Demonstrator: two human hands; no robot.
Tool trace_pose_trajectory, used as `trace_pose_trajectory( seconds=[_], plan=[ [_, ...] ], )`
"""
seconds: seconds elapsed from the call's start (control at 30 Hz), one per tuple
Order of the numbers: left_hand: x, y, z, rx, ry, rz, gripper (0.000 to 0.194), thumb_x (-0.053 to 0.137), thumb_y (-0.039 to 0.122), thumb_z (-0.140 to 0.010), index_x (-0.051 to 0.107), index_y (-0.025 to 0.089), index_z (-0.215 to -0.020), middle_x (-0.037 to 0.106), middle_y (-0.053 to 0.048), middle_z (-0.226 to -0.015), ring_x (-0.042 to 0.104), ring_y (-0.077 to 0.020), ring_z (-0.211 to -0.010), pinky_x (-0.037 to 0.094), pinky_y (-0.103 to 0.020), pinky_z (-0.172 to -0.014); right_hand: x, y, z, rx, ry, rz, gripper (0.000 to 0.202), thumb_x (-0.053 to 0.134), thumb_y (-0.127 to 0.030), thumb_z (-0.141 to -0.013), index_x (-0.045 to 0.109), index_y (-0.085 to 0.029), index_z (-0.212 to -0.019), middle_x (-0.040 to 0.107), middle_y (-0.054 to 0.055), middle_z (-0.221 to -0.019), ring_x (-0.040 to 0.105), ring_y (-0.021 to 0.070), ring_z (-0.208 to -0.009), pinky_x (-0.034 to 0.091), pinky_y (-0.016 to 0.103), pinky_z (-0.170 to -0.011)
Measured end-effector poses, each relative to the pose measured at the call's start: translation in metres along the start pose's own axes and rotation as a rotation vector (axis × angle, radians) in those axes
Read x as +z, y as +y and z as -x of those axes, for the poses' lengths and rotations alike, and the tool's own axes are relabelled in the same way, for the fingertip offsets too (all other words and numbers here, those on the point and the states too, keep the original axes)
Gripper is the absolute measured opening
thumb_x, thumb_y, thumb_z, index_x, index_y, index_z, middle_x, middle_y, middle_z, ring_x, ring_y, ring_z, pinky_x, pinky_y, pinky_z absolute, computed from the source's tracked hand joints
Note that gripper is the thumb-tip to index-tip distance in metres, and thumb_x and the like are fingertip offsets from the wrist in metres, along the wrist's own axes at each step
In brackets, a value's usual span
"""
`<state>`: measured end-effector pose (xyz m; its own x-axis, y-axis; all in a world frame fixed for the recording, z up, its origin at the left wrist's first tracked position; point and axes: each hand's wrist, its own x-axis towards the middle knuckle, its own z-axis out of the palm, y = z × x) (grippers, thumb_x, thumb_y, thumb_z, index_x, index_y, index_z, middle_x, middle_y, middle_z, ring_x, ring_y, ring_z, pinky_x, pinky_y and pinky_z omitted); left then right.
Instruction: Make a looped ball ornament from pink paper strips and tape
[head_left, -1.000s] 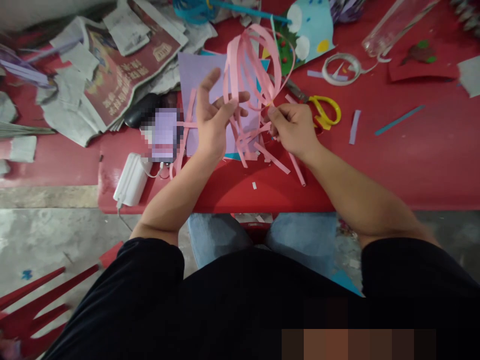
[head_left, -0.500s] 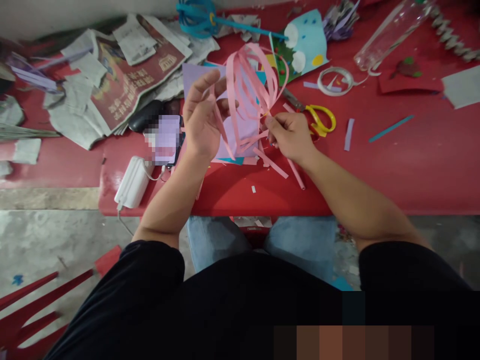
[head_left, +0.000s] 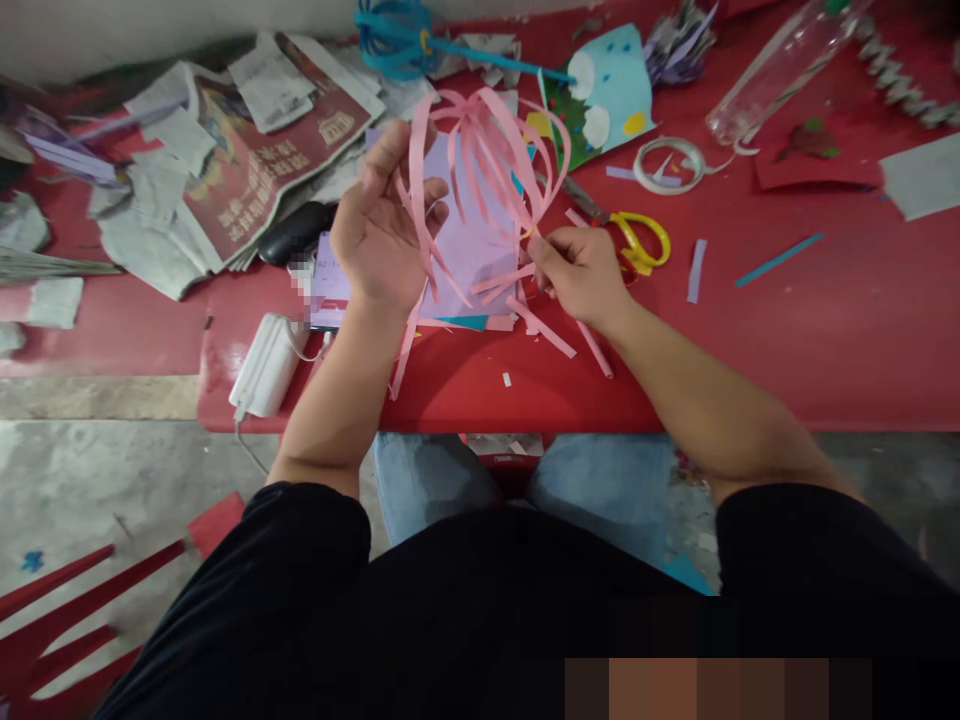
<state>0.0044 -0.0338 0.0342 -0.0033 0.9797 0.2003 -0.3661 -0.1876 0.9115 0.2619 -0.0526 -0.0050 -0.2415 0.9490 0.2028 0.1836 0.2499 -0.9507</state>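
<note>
My right hand (head_left: 581, 270) pinches the thin pink rolled-paper stick (head_left: 596, 350) just below where curved pink paper strips (head_left: 499, 115) gather. These strips bow out into a loose cage, with a bit of yellow at the join. My left hand (head_left: 382, 235) is open beside the cage, palm up and fingers apart. A few hanging strips cross in front of its fingers; whether they touch is unclear. Under the cage lies a lilac paper sheet (head_left: 465, 265) with blue paper beneath. A loose pink strip (head_left: 544, 328) rests near the right hand.
Yellow-handled scissors (head_left: 641, 240) lie right of my right hand, below a tape roll (head_left: 670, 165). A phone (head_left: 330, 275), white power bank (head_left: 266, 365) and black mouse (head_left: 296, 235) sit at left. Newspapers (head_left: 255, 160), a blue paper-strip piece (head_left: 394, 40) and a plastic bottle (head_left: 787, 75) lie farther back.
My left hand has moved left and its fingers have spread. The pink strips have swung wider to the left, rounding out the cage. My right hand stays at the stick.
</note>
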Motion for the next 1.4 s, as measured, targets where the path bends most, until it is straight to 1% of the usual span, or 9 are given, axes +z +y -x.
trace_pose_trajectory(
  seconds=[0.1,0.27,0.43,0.57,0.7,0.87,1.13,1.3,1.4],
  plan=[
    [0.007,0.002,0.004,0.017,0.024,0.026,0.046,0.064,0.068,-0.081,0.072,0.045,-0.119,0.072,0.011,-0.138,0.067,-0.0218,-0.105,0.058,-0.038,-0.084,0.0,-0.001,0.0,-0.011,-0.017,-0.033,0.064,0.064,-0.08,-0.095,0.071,-0.019,-0.076,0.059,0.001,-0.057,0.05,0.0093,-0.051,0.035,0.028,-0.05],
    [0.013,0.008,0.007,0.032,0.014,0.11,0.046,0.058,0.067,-0.086,0.072,0.037,-0.118,0.074,0.004,-0.133,0.067,-0.0193,-0.095,0.058,-0.035,-0.082,-0.003,-0.009,0.002,-0.04,-0.057,-0.039,0.062,0.067,-0.078,-0.095,0.074,-0.019,-0.079,0.058,0.0,-0.058,0.047,0.0083,-0.049,0.034,0.027,-0.049],
    [0.013,0.013,0.007,0.103,-0.015,0.204,0.045,0.05,0.063,-0.091,0.074,0.031,-0.113,0.076,0.0,-0.113,0.061,-0.0169,-0.082,0.058,-0.035,-0.08,-0.01,-0.012,0.005,-0.148,-0.124,-0.034,0.055,0.07,-0.069,-0.098,0.075,-0.018,-0.078,0.057,0.0,-0.06,0.051,0.0084,-0.056,0.036,0.026,-0.054],
    [0.008,0.019,0.008,0.129,-0.04,0.207,0.044,0.054,0.066,-0.087,0.075,0.033,-0.108,0.079,0.002,-0.113,0.057,-0.0182,-0.08,0.057,-0.036,-0.079,-0.016,-0.014,0.007,-0.161,-0.151,-0.003,0.048,0.073,-0.064,-0.098,0.08,-0.018,-0.087,0.059,-0.001,-0.064,0.051,0.0082,-0.058,0.036,0.026,-0.054],
    [0.006,0.027,0.012,0.151,-0.118,0.223,0.043,0.055,0.06,-0.091,0.077,0.029,-0.112,0.078,0.0,-0.121,0.059,-0.0177,-0.086,0.056,-0.034,-0.08,-0.019,-0.019,0.006,-0.175,-0.136,0.096,0.052,0.072,-0.066,-0.097,0.077,-0.017,-0.08,0.057,0.0,-0.064,0.048,0.0081,-0.058,0.035,0.026,-0.054],
    [0.01,0.03,0.014,0.191,-0.169,0.209,0.045,0.056,0.058,-0.096,0.078,0.023,-0.114,0.075,-0.008,-0.117,0.065,-0.0171,-0.084,0.057,-0.034,-0.081,-0.02,-0.021,0.002,-0.207,-0.063,0.203,0.053,0.074,-0.067,-0.095,0.073,-0.018,-0.075,0.054,0.0,-0.061,0.042,0.0071,-0.056,0.034,0.026,-0.054],
    [0.009,0.023,0.011,0.26,-0.12,0.075,0.051,0.062,0.069,-0.092,0.081,0.024,-0.107,0.078,-0.007,-0.11,0.068,-0.017,-0.081,0.055,-0.031,-0.073,-0.026,-0.02,0.001,-0.188,-0.038,0.222,0.042,0.079,-0.056,-0.093,0.075,-0.017,-0.078,0.049,-0.001,-0.061,0.038,0.0071,-0.056,0.03,0.026,-0.052],
    [0.011,0.021,0.015,0.262,-0.269,0.058,0.044,0.065,0.061,-0.091,0.085,0.024,-0.106,0.08,-0.008,-0.108,0.071,-0.0183,-0.083,0.057,-0.034,-0.079,-0.03,-0.022,0.0,-0.185,-0.053,0.246,0.044,0.079,-0.06,-0.093,0.074,-0.018,-0.08,0.047,-0.002,-0.059,0.035,0.0066,-0.054,0.027,0.026,-0.05],
    [0.015,0.017,0.018,0.293,-0.399,0.018,0.045,0.063,0.062,-0.094,0.086,0.026,-0.109,0.081,-0.008,-0.103,0.072,-0.02,-0.087,0.056,-0.036,-0.081,-0.031,-0.025,0.001,-0.152,-0.063,0.223,0.051,0.08,-0.064,-0.09,0.072,-0.017,-0.077,0.045,-0.002,-0.059,0.039,0.0079,-0.057,0.032,0.027,-0.052]
  ],
)
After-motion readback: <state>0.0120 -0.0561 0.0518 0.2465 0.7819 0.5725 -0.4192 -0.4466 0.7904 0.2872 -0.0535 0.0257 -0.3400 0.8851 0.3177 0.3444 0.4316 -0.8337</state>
